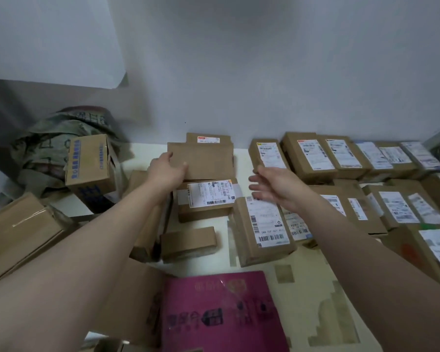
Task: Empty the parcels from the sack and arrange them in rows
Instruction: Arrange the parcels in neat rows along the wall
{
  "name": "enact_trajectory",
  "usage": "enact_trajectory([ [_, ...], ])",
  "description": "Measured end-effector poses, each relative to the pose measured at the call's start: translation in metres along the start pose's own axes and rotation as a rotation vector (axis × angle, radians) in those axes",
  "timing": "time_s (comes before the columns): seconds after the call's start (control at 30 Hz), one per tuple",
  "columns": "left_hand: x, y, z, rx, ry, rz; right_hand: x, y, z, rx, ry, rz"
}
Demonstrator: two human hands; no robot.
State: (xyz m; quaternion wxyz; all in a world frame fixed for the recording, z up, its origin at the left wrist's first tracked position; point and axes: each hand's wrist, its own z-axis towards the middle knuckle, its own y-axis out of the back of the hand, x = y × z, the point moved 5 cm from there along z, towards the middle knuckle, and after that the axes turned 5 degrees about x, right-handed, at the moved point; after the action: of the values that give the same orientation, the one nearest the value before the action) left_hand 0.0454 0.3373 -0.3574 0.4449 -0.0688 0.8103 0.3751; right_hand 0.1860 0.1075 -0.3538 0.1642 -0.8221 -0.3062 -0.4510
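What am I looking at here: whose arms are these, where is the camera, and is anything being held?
There is no machine. These are a person's two bare arms, filmed by one wide-angle camera worn on their head, looking forward and down. The left hand grips a plain cardboard box by its left edge, right beside a labelled parcel. The right hand is open and holds nothing. On the right, labelled parcels lie in rows by the wall. On the left, a greenish sack slumps behind a blue-printed carton. A magenta box lies nearest the camera.
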Motion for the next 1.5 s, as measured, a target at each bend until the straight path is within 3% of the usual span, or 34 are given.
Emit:
enact_trajectory([
  [0.13, -0.008, -0.008, 0.037, -0.011, 0.046, 0.002, 0.007, 0.004, 0.045, -0.105, -0.009, -0.035],
  [0.27, -0.007, -0.02, 0.072, -0.032, 0.18, -0.045, 0.01, -0.015, 0.084, -0.08, -0.06, -0.178],
  [0.43, 0.008, -0.027, 0.098, -0.047, 0.368, -0.391, -0.01, -0.031, 0.13, 0.038, -0.134, -0.184],
  [0.57, 0.007, -0.012, 0.097, -0.179, 0.272, -0.497, 0.005, -0.033, 0.103, -0.045, -0.127, 0.03],
  [0.7, 0.005, -0.002, 0.085, -0.201, 0.198, -0.715, 0.013, -0.015, 0.098, -0.035, -0.032, 0.317],
  [0.77, 0.004, 0.001, 0.074, -0.25, 0.153, -0.7, 0.015, -0.01, 0.092, -0.078, -0.022, 0.392],
  [0.87, 0.002, -0.001, 0.064, -0.276, 0.057, -0.588, 0.019, -0.013, 0.085, -0.097, 0.003, 0.346],
  [1.03, -0.013, -0.006, 0.057, -0.153, -0.043, -0.681, 0.017, -0.017, 0.078, -0.033, -0.046, 0.155],
  [1.13, -0.02, -0.007, 0.06, -0.19, -0.109, -0.579, 0.015, -0.003, 0.077, -0.162, -0.028, 0.139],
  [1.23, -0.014, -0.019, 0.073, -0.235, -0.055, -0.264, 0.018, 0.021, 0.076, -0.401, 0.016, 0.242],
  [1.4, -0.005, -0.088, 0.078, 0.227, -0.173, 0.397, 0.004, 0.053, 0.077, -0.749, 0.043, 0.153],
  [1.5, -0.013, -0.108, 0.075, 0.196, -0.261, 0.545, 0.0, 0.056, 0.07, -0.897, 0.112, 0.084],
])
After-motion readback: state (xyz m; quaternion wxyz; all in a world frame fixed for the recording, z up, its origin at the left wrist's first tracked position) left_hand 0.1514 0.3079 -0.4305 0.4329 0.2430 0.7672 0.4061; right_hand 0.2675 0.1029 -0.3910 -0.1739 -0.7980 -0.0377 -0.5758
